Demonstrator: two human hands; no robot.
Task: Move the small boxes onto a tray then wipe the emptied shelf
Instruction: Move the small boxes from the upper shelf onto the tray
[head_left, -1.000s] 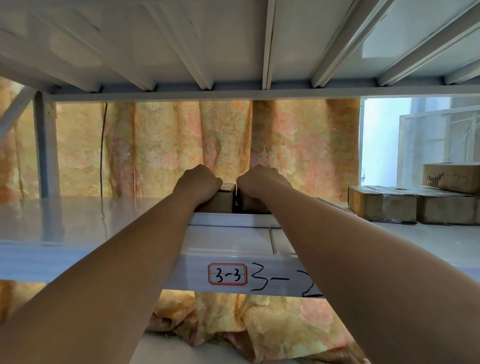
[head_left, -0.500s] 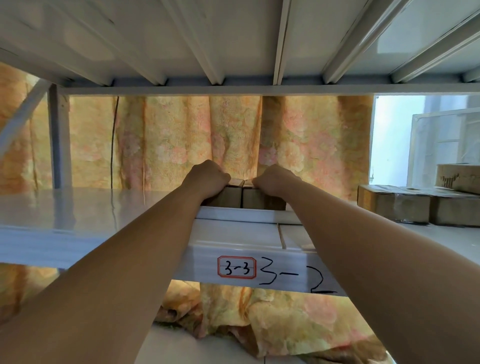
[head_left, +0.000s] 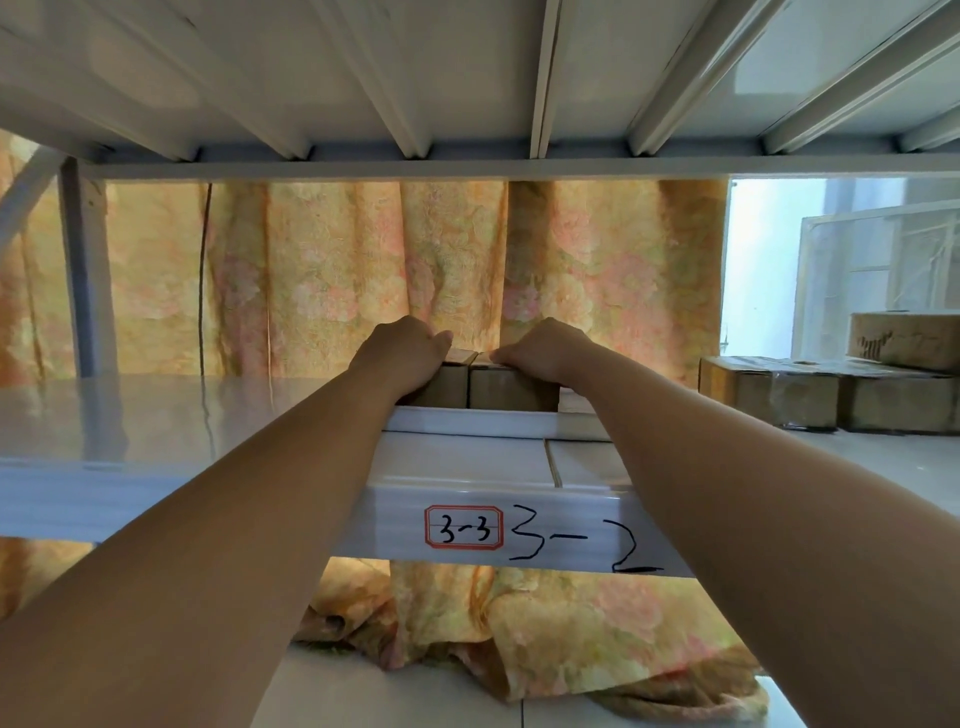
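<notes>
A floral orange-yellow curtain (head_left: 322, 270) hangs behind a white metal shelf (head_left: 130, 415); the ribbed underside of the next shelf level (head_left: 467, 67) fills the top of the view. The front rail of the shelf carries a red-framed label (head_left: 464, 527) reading "3-3", with "3-2" handwritten beside it.

Two small cardboard boxes stand side by side, touching, near the middle of the shelf, just behind a white raised edge, possibly a tray (head_left: 493, 421). Whether the boxes rest on the tray or on the shelf itself cannot be determined.

The left hand (head_left: 402, 353) is curled over the top and left side of the left box (head_left: 451, 387); its grip is closed on that box. The right hand (head_left: 545, 351) is curled over the top of the right box (head_left: 511, 392); its grip is closed on that box.

Three larger cardboard boxes (head_left: 769, 389) sit at the far right of the shelf, well apart from the hands, one stacked on the others.
</notes>
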